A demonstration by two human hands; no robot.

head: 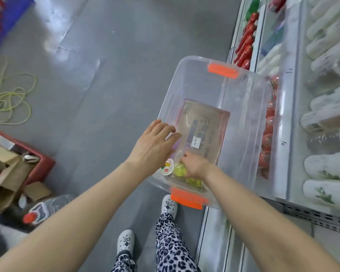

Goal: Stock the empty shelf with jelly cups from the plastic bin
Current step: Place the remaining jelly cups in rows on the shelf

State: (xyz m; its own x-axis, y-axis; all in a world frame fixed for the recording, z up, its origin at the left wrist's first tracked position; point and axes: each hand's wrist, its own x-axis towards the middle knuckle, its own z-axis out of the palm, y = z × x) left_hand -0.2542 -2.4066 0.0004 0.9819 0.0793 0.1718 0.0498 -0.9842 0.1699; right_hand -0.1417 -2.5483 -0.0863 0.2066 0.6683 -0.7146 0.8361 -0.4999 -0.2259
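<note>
A clear plastic bin [241, 107] with orange latches stands on the floor against the shelf unit. In its near corner lie the jelly cups: a white-lidded one [166, 167] and a yellow one [180, 170], with more yellow cups [194, 182] under my forearm. My right hand [194, 163] reaches into that corner with its fingers closed around the yellow jelly cup. My left hand [155, 146] rests flat on the bin's left rim, fingers spread. A brown cardboard sheet [202, 130] lies on the bin's bottom.
The shelf unit [290, 134] runs along the right, holding red strawberry-pattern packs [267, 138], red bottles [245, 46] and white pouches [328, 167]. A red crate [47, 160] with cardboard sits at left, a yellow cord [10, 99] lies on the grey floor, and my feet stand below the bin.
</note>
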